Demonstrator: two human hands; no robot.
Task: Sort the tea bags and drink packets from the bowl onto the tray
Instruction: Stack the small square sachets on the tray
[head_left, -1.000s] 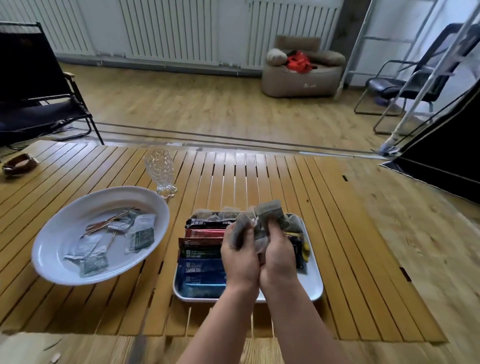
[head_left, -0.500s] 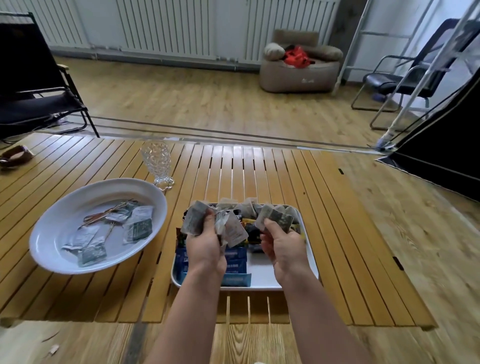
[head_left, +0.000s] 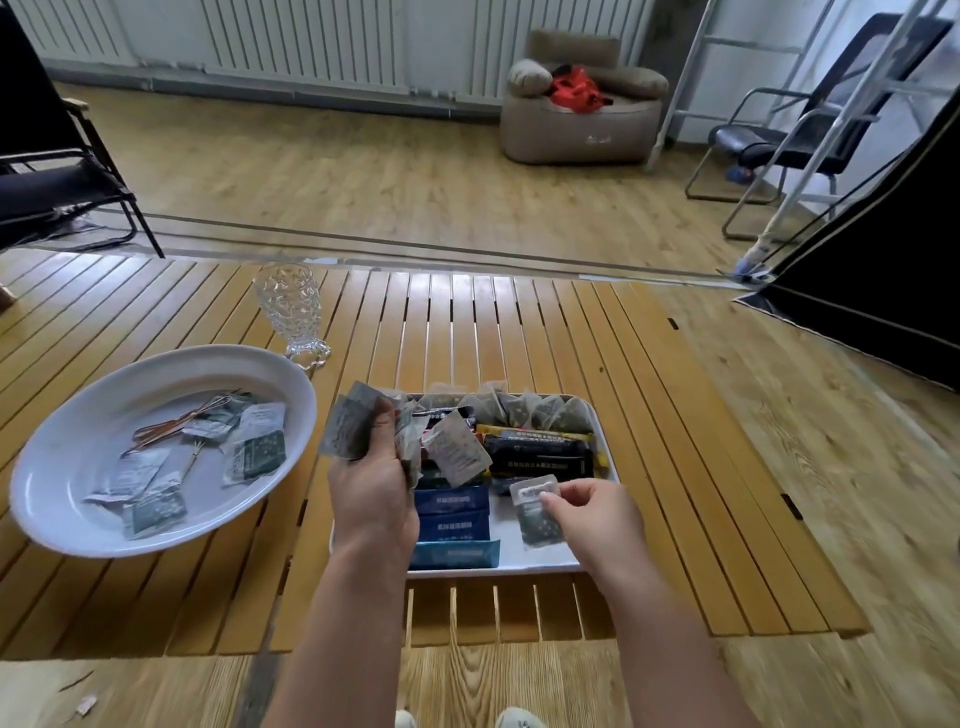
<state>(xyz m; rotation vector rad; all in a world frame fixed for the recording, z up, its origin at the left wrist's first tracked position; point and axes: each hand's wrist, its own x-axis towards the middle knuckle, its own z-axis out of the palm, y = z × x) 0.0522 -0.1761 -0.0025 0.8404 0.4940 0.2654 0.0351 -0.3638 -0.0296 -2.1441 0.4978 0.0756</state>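
Since half a second ago the right hand (head_left: 587, 514) has dropped from the bunch toward the near right corner of the tray (head_left: 550, 566), carrying one sachet (head_left: 535, 512) pinched between thumb and fingertips. That sachet hangs just above the bare white floor of the tray, its long axis running roughly near to far, with the blue packets (head_left: 452, 525) close to its left. The left hand (head_left: 371, 493) is clenched around a fan of sachets (head_left: 353, 428) over the tray's left edge. My guess is the single sachet goes down straight below the grip, so the right hand is the nearer one. More sachets lie in the bowl (head_left: 62, 499) off the tray's left side, beside a glass (head_left: 293, 312) on the table (head_left: 649, 415).
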